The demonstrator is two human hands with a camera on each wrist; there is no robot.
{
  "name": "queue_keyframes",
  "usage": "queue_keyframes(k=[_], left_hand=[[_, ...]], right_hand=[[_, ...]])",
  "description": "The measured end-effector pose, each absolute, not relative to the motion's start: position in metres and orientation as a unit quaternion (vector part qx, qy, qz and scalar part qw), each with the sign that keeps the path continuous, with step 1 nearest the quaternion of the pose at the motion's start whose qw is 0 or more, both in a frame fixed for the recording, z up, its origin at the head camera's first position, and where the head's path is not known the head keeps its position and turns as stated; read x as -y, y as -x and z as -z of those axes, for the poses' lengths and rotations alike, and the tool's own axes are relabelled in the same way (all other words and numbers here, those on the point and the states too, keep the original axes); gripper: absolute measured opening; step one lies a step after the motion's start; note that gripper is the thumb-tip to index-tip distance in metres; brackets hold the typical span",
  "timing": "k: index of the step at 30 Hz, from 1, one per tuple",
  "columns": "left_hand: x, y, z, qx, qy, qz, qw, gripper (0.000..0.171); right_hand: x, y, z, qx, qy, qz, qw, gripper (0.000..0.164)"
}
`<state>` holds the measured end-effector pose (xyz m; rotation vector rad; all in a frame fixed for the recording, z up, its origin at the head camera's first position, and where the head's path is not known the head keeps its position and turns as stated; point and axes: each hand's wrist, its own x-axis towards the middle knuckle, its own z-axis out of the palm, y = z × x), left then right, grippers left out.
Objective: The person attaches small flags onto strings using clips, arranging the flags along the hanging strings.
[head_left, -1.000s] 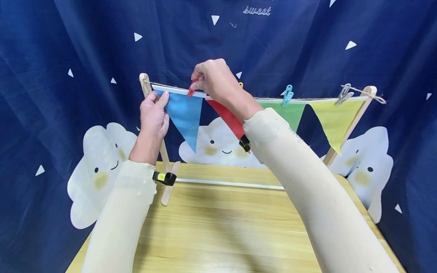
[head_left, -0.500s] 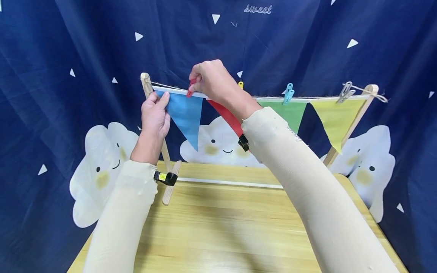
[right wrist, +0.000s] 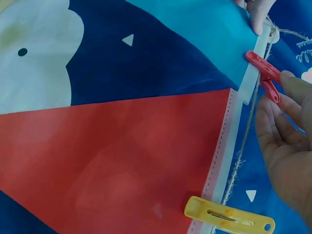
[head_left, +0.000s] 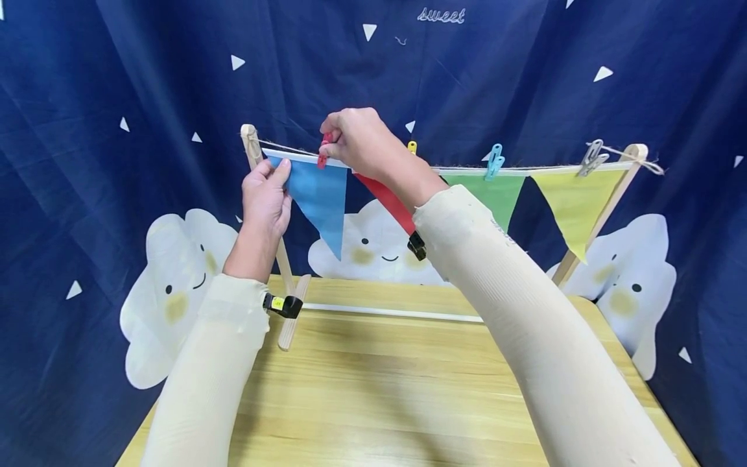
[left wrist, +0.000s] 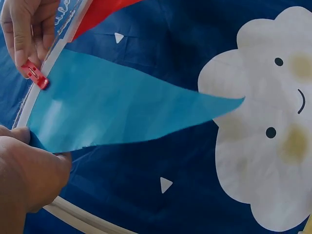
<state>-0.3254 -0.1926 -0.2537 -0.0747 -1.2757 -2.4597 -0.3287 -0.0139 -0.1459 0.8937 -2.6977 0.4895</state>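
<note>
A blue pennant (head_left: 321,194) with a white top band hangs at the left end of a string of flags. My left hand (head_left: 265,198) pinches its upper left corner, thumb in front, other fingers mostly behind. My right hand (head_left: 364,143) holds a red clothespin (head_left: 322,159) between thumb and fingers. In the right wrist view, the clothespin's tip (right wrist: 252,56) overlaps the white band, and the twine (right wrist: 243,139) runs close by. Beside it hangs a red pennant (right wrist: 122,161), with a yellow clothespin (right wrist: 229,214) on its band; my right forearm partly covers this pennant in the head view.
Farther right hang a green pennant (head_left: 487,194) with a light blue clothespin (head_left: 494,162) and a yellow pennant (head_left: 578,204) with a grey clothespin (head_left: 592,159). Wooden posts (head_left: 252,146) carry the string above a wooden table (head_left: 362,383). A dark blue curtain (head_left: 292,65) hangs behind.
My right hand has shifted slightly left and down with the red clothespin along the blue pennant's band. The left hand keeps its pinch on the corner.
</note>
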Motion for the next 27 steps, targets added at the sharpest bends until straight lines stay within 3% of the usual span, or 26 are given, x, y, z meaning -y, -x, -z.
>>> queue_keyframes(k=[10, 16, 22, 27], left_hand=[[0.195, 0.323, 0.258, 0.480, 0.019, 0.860, 0.170, 0.023], [0.195, 0.322, 0.259, 0.478, 0.012, 0.863, 0.163, 0.019], [0.195, 0.315, 0.263, 0.507, 0.004, 0.847, 0.157, 0.047], [0.193, 0.307, 0.270, 0.514, -0.008, 0.841, 0.169, 0.050]], right_hand=[[0.013, 0.327, 0.152, 0.920, -0.317, -0.193, 0.129, 0.044], [0.011, 0.323, 0.151, 0.926, -0.307, -0.181, 0.125, 0.053], [0.005, 0.319, 0.152, 0.917, -0.313, -0.197, 0.149, 0.053], [-0.003, 0.313, 0.158, 0.904, -0.315, -0.231, 0.173, 0.050]])
